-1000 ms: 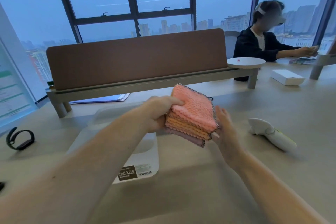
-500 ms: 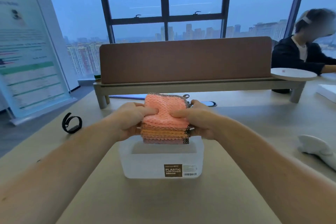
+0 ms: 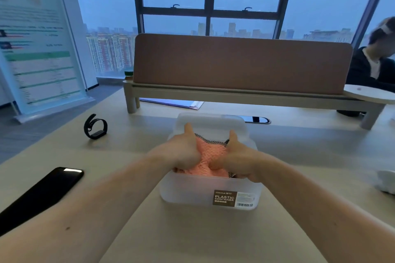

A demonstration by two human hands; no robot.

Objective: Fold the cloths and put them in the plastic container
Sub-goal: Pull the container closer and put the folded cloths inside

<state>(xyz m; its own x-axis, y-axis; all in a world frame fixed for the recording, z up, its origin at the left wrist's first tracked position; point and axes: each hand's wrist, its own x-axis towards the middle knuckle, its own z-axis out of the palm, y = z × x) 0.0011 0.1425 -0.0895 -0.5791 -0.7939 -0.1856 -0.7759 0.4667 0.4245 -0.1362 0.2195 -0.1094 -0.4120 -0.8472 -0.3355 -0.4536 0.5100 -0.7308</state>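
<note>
A stack of folded cloths (image 3: 210,156), pink on top with dark netted edging, sits inside the translucent plastic container (image 3: 192,192) in the middle of the table. My left hand (image 3: 181,151) grips the stack's left side and my right hand (image 3: 237,156) grips its right side, both down inside the container with thumbs pointing up. The lower cloths of the stack are hidden by the container wall and my hands.
A black phone (image 3: 42,192) lies at the left front and a black wristband (image 3: 95,127) farther back left. A brown divider on a low shelf (image 3: 241,64) crosses the table behind the container. A white object (image 3: 386,181) lies at the right edge. A person sits at the far right.
The cloth stack went from being held above the table, to above the container, and is now lowered into it. My view shifted left, bringing the phone into sight.
</note>
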